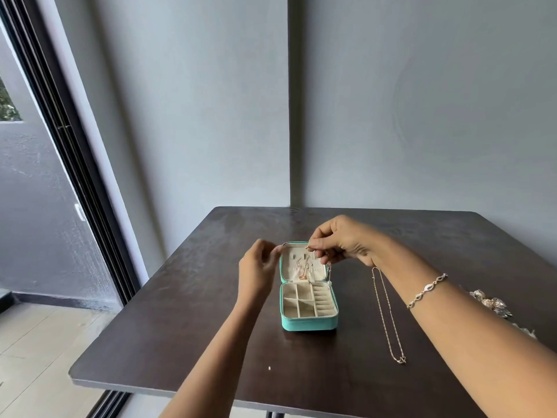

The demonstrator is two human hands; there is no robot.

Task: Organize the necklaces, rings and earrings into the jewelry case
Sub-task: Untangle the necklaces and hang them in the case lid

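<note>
1. Closest in, two bare forearms are stretching over the near edge of the desk [168, 321], the right one wearing a silver bracelet [426, 289] at the wrist.
2. Up ahead, the right hand [346, 245] is pinching the end of a thin chain [329, 268] between thumb and fingertips at the lid's top edge, and the chain is dangling down the lid's right side.
3. Over on the other side, the left hand [257, 267] is hovering at the lid's top left corner with its fingers curled. It is blurred, so I cannot tell whether it is gripping anything.
4. Mid-desk, the teal jewelry case [309, 324] is sitting open, its lid standing upright on the far side with rose-gold pieces [303, 271] hanging inside it and its cream compartments facing up.
5. Just right of the case, a gold necklace [387, 315] is lying stretched out, running toward the near edge, with its far end tucking under the right wrist.
6. Out by the right edge, a heap of jewelry [489, 303] is peeking from behind the right forearm.
7. Dark wood is spreading wide from the case to the left edge and on to the near edge, with a tiny white speck [269, 368] sitting near that edge, and the far edge is butting against the wall corner.
</note>
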